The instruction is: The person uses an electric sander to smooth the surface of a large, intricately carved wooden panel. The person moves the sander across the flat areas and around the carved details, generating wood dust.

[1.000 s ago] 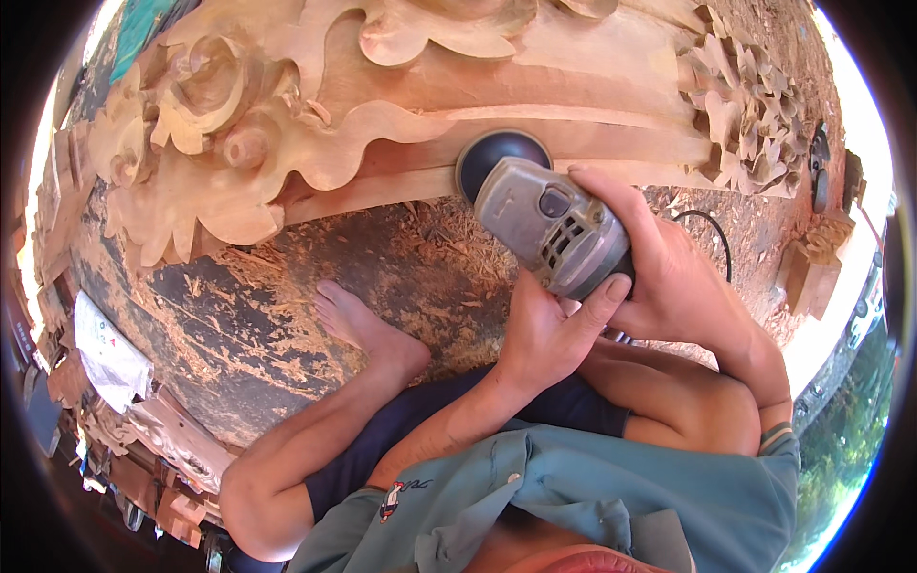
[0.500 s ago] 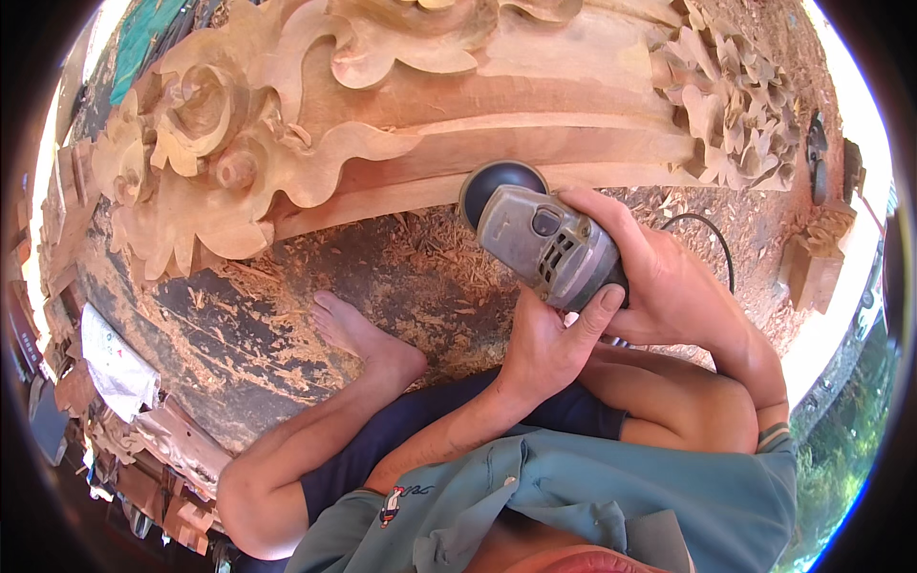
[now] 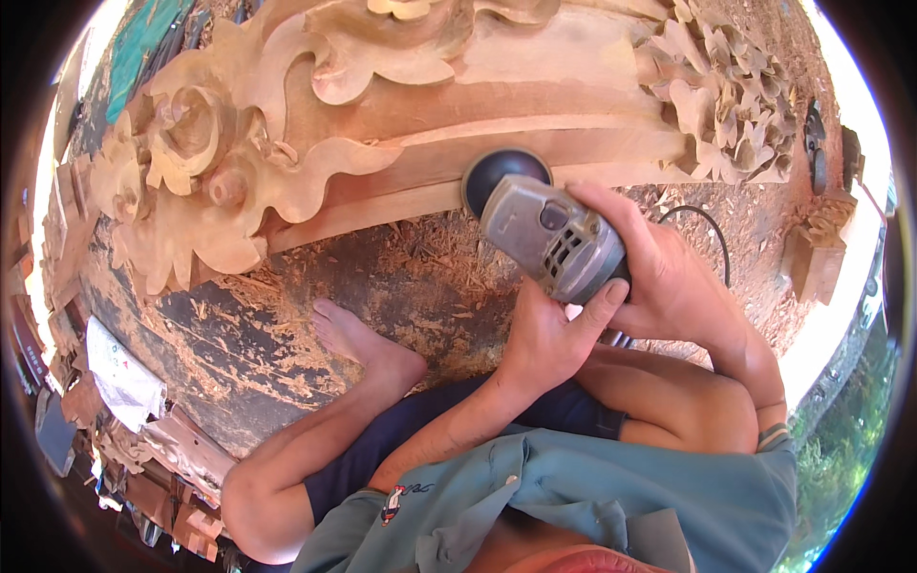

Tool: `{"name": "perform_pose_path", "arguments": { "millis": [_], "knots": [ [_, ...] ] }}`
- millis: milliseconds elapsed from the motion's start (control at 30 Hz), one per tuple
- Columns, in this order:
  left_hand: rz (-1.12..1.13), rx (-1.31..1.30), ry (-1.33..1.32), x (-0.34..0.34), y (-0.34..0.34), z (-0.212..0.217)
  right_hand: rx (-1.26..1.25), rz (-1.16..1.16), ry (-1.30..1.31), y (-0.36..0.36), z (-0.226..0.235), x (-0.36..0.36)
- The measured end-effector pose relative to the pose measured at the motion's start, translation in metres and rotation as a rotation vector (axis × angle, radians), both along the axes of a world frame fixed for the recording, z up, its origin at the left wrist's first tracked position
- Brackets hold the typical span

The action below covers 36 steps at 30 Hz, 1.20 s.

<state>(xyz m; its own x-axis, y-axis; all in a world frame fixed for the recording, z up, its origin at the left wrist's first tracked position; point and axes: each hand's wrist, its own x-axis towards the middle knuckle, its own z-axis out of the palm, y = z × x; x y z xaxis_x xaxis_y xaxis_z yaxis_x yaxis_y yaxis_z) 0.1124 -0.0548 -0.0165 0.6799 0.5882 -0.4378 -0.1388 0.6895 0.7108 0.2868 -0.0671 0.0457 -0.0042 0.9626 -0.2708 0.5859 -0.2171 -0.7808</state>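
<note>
My two hands grip a grey angle grinder (image 3: 554, 239) with a round black disc (image 3: 506, 180) on its front. My left hand (image 3: 549, 334) is closed about the rear of its body, thumb pointing up along it. From the right side, my right hand (image 3: 654, 267) wraps round the casing; some of its fingers are hidden beneath. The disc lies at the near edge of a large carved wooden piece (image 3: 411, 196), overlapping its plain border. Whether disc and wood touch, I cannot tell. Scrolls and leaf shapes (image 3: 215, 162) stand out in relief on the wood.
A black cord (image 3: 718, 239) curves beyond my right wrist. Wood shavings (image 3: 382, 272) litter the dark ground around my bare foot (image 3: 349, 331). A carved block (image 3: 817, 244) stands at the right. Wood offcuts and a white sack (image 3: 122, 372) lie at the left; green cloth (image 3: 143, 53) is at far left.
The grinder has shifted slightly, its disc now a little farther over the wood's near border. Both hands keep their hold. The whole view has moved slightly.
</note>
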Motion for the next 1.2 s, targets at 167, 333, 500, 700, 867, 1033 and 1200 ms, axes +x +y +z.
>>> {"name": "perform_pose_path", "arguments": {
  "millis": [167,333,500,700,867,1033,1200],
  "knots": [
    [-0.050,0.013,-0.003,0.006,0.001,-0.002,0.015,-0.020,0.006,-0.011,-0.004,0.005],
    [-0.092,0.019,0.013,0.008,-0.008,-0.004,-0.017,-0.013,0.026,-0.018,0.000,0.010],
    [-0.140,-0.004,0.012,0.019,-0.003,-0.010,0.036,-0.093,0.003,-0.021,-0.002,0.016],
    [-0.114,0.037,-0.006,0.027,-0.013,-0.004,-0.031,-0.097,0.002,-0.036,-0.002,0.022],
    [-0.170,0.076,0.017,0.030,-0.017,-0.012,0.000,-0.126,-0.030,-0.043,-0.006,0.024],
    [-0.175,0.058,0.015,0.036,-0.014,-0.005,-0.027,-0.146,0.006,-0.045,-0.003,0.031],
    [-0.184,0.130,0.025,0.041,-0.020,-0.008,0.041,-0.139,-0.047,-0.052,-0.005,0.033]
  ]
}}
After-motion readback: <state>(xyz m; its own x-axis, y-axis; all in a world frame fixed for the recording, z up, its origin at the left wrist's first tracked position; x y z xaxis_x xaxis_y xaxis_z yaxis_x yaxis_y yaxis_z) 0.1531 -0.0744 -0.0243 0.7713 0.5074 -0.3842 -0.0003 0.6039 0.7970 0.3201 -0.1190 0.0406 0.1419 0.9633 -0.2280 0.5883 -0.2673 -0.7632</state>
